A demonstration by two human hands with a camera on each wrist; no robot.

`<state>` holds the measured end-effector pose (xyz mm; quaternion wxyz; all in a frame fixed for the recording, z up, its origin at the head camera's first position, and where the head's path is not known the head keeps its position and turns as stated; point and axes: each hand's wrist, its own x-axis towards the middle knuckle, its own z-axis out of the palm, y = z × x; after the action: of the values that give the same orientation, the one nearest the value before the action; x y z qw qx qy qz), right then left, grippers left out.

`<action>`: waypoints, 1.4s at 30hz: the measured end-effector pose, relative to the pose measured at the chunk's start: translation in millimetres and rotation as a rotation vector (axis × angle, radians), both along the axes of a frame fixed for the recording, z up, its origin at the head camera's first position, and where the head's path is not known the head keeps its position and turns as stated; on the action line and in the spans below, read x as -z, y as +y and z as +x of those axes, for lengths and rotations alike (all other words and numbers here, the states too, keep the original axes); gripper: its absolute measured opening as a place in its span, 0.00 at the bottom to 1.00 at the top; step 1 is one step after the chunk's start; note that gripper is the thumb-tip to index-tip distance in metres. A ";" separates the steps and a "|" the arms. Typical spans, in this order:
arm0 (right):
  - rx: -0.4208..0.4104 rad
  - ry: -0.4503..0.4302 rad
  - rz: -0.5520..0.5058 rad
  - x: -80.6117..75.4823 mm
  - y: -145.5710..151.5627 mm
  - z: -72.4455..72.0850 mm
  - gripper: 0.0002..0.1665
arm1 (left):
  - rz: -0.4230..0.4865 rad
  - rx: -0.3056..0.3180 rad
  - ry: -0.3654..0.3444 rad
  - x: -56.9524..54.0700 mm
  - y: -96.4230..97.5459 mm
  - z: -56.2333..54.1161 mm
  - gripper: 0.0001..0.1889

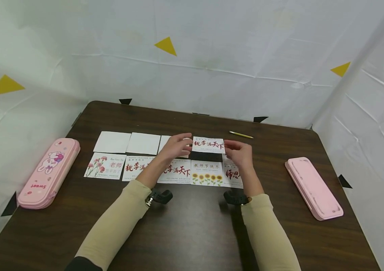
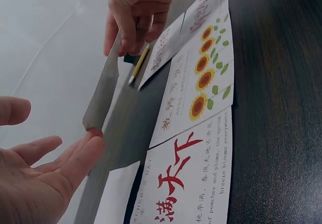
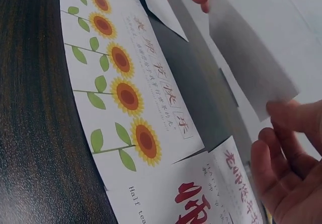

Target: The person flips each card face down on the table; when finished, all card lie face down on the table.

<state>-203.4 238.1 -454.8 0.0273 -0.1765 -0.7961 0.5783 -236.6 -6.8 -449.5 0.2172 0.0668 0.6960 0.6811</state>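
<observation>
A white card with red Chinese lettering [image 1: 208, 145] is held up over the back row. My right hand [image 1: 240, 154] pinches its right edge between thumb and fingers. At its left end, the fingers of my left hand [image 2: 55, 168], fairly straight, touch the card, with the thumb standing apart. Below, the front row of printed cards includes a sunflower card [image 1: 207, 173], a carnation card [image 1: 104, 165] and red-lettered cards [image 1: 175, 171]. Behind them lie blank white cards [image 1: 143, 143]. My right forearm and hand partly cover the cards at the right end.
A pink pencil case with a bunny picture [image 1: 49, 173] lies at the table's left side, a plain pink case [image 1: 313, 188] at the right. One yellow pencil [image 1: 241, 134] lies behind the cards. White sheeting [image 1: 212, 45] surrounds the dark wooden table [image 1: 192, 226].
</observation>
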 end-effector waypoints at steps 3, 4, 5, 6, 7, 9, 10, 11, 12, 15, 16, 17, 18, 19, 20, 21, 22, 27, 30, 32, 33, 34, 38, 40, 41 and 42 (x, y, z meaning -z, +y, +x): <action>-0.001 0.047 -0.004 0.9 0.0 -1.6 0.14 | 0.049 -0.022 -0.004 -3.3 -0.6 1.4 0.25; 0.000 0.063 -0.009 1.0 0.0 -2.0 0.14 | 0.070 -0.029 -0.006 -4.4 -0.6 2.0 0.25; 0.003 0.082 -0.017 1.3 -0.1 -2.5 0.14 | 0.085 -0.036 -0.007 -5.6 -0.6 2.6 0.24; 0.008 0.101 -0.025 1.5 -0.4 -2.9 0.14 | 0.100 -0.042 -0.004 -5.9 -0.4 3.0 0.24; 0.014 0.117 -0.035 1.6 -0.7 -3.1 0.14 | 0.113 -0.048 0.000 -6.5 -0.3 3.7 0.23; 0.026 0.142 -0.035 1.8 -1.3 -3.2 0.16 | 0.131 -0.054 0.012 -6.7 0.1 4.5 0.22; 0.033 0.150 -0.034 1.9 -1.8 -3.5 0.17 | 0.135 -0.055 0.021 -6.6 0.6 5.0 0.22; 0.042 0.158 -0.036 2.1 -2.4 -3.7 0.17 | 0.136 -0.055 0.030 -6.6 0.9 5.4 0.22; 0.051 0.163 -0.036 2.4 -3.1 -3.9 0.18 | 0.138 -0.058 0.038 -6.5 1.3 5.8 0.22; 0.079 0.165 -0.033 3.9 -5.5 -5.9 0.19 | 0.116 -0.065 0.066 -7.0 3.0 7.2 0.22; 0.089 0.160 -0.030 4.7 -6.4 -6.6 0.19 | 0.105 -0.068 0.073 -7.0 3.7 7.3 0.22; 0.100 0.152 -0.026 5.6 -7.3 -7.3 0.18 | 0.089 -0.069 0.081 -6.7 4.2 7.5 0.23; 0.108 0.142 -0.022 6.6 -8.1 -8.0 0.18 | 0.073 -0.070 0.086 -6.6 4.6 7.8 0.23; 0.114 0.131 -0.014 7.6 -9.0 -8.6 0.18 | 0.058 -0.068 0.089 -6.0 4.9 7.7 0.23; 0.121 0.119 -0.002 8.5 -9.8 -8.8 0.17 | 0.045 -0.064 0.091 -4.9 5.2 7.5 0.23; 0.125 0.109 0.003 9.5 -10.5 -9.3 0.16 | 0.034 -0.059 0.091 -3.7 5.3 7.2 0.24; 0.129 0.100 0.007 10.5 -11.2 -9.5 0.16 | 0.025 -0.053 0.088 -2.4 5.2 6.9 0.24; 0.137 0.059 0.027 15.1 -14.4 -9.6 0.14 | -0.020 -0.012 0.073 4.8 4.3 5.6 0.27; 0.136 0.035 0.057 16.9 -15.8 -8.7 0.13 | -0.039 0.007 0.062 7.5 3.9 5.2 0.29; 0.134 0.028 0.079 17.4 -16.4 -8.1 0.14 | -0.040 0.018 0.061 8.8 3.9 4.7 0.30; 0.133 0.027 0.091 17.5 -16.6 -7.8 0.13 | -0.037 0.021 0.062 9.0 3.9 4.5 0.30; 0.132 0.026 0.098 17.5 -16.7 -7.5 0.13 | -0.035 0.024 0.064 9.2 3.9 4.3 0.31; 0.126 0.021 0.121 16.8 -17.1 -6.4 0.13 | -0.048 0.042 0.060 9.4 3.7 4.0 0.32; 0.122 0.013 0.136 16.5 -17.1 -6.0 0.13 | -0.066 0.049 0.052 9.4 3.5 3.9 0.33; 0.119 0.007 0.143 16.6 -17.2 -5.9 0.13 | -0.072 0.052 0.047 9.7 3.5 3.7 0.33; 0.117 0.002 0.151 16.7 -17.4 -6.0 0.13 | -0.075 0.055 0.042 10.1 3.6 3.4 0.33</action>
<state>-209.4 220.7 -471.5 0.0749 -0.2198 -0.8256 0.5143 -233.2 -3.2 -459.6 0.2236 0.0920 0.7233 0.6468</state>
